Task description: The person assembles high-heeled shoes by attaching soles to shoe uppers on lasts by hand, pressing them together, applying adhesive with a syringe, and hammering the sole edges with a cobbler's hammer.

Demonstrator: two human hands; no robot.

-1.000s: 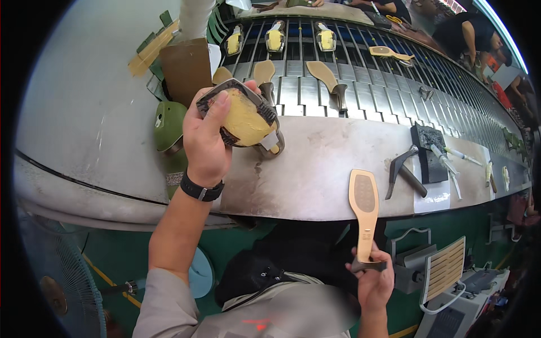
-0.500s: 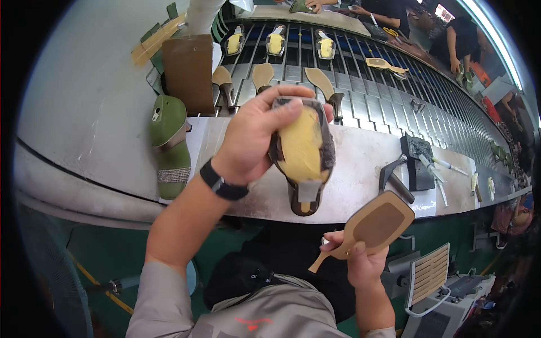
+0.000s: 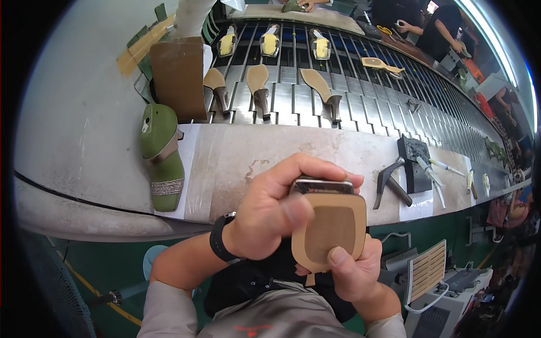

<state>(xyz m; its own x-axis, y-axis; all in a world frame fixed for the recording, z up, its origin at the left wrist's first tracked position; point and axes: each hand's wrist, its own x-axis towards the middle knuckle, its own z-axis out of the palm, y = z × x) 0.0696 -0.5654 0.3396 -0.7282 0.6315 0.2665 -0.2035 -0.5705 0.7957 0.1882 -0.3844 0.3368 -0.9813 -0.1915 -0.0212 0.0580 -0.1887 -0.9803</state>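
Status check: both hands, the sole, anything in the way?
Left hand on shoe, mostly hidden behind tan sole. Right hand holding that sole, thumb on its face. Hammer to the right, touching neither hand.

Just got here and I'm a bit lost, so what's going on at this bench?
A person's left hand holds a dark shoe behind a tan sole gripped by the right hand. Whether shoe and sole touch is unclear. On the bench, a green shoe form lies to the left and a hammer to the right.
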